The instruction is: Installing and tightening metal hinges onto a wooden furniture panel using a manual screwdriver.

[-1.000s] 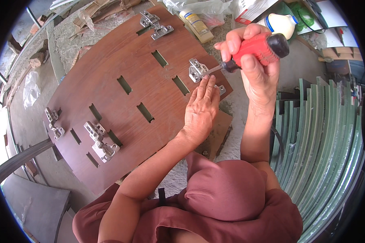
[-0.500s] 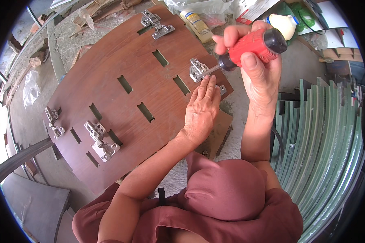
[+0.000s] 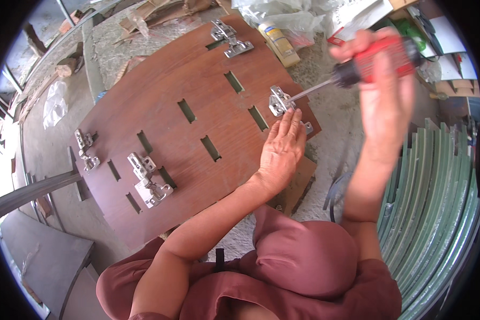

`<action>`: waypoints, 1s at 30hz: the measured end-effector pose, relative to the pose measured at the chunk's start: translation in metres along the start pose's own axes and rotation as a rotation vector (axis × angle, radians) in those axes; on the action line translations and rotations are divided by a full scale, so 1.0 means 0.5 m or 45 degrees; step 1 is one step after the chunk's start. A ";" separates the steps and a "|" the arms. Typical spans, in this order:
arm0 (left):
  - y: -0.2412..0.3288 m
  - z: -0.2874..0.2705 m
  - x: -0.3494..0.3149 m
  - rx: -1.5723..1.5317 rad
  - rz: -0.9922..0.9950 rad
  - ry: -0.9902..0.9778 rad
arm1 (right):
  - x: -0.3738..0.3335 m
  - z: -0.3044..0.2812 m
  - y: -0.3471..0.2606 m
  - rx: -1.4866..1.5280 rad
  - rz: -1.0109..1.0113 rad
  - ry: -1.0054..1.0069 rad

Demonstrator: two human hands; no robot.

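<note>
My right hand (image 3: 386, 109), blurred by motion, is closed round the red and black handle of a screwdriver (image 3: 319, 87). Its shaft slants down to the left, and the tip reaches a metal cabinet hinge (image 3: 278, 100) at the right end of a brown wooden panel (image 3: 213, 184). My left hand (image 3: 279, 157) lies flat with fingers stretched out, fingertips on that hinge; part of it is hidden beneath them. Three more hinges sit on the panel: one at the far edge (image 3: 232, 38), one at the left end (image 3: 86, 149) and one at the near left (image 3: 150, 181).
Several rectangular slots (image 3: 186, 111) pierce the panel. Beyond it lie a yellowish bottle (image 3: 279, 45) and plastic sheeting (image 3: 288, 18). Stacked glass sheets (image 3: 429, 213) stand at the right. A dark bar (image 3: 34, 194) reaches the panel's left end; a grey board (image 3: 48, 256) lies below it.
My right hand and the screwdriver handle have moved right, away from the hinge, and more of the shaft shows. My left hand stays on the hinge. The whole view has shifted slightly.
</note>
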State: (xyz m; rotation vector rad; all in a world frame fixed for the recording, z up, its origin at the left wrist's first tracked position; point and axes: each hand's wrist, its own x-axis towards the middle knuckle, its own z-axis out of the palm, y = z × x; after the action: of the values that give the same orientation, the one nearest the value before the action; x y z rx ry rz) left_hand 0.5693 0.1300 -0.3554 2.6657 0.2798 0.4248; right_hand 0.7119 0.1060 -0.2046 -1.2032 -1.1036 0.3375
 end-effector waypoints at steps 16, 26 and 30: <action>-0.326 -0.093 0.256 0.277 -0.281 0.186 | 0.296 0.106 0.172 0.084 -0.249 0.081; -0.386 -0.033 0.254 0.252 -0.316 0.302 | 0.294 0.113 0.276 -0.326 -0.370 0.262; -0.382 -0.029 0.254 0.257 -0.335 0.301 | 0.295 0.115 0.296 -0.295 -0.285 0.186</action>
State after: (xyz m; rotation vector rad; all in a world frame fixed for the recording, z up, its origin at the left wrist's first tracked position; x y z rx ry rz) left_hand 0.6585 0.3383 -0.3947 2.7179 0.7729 0.6566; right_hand 0.7826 0.3029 -0.2621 -1.2700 -1.1584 -0.0513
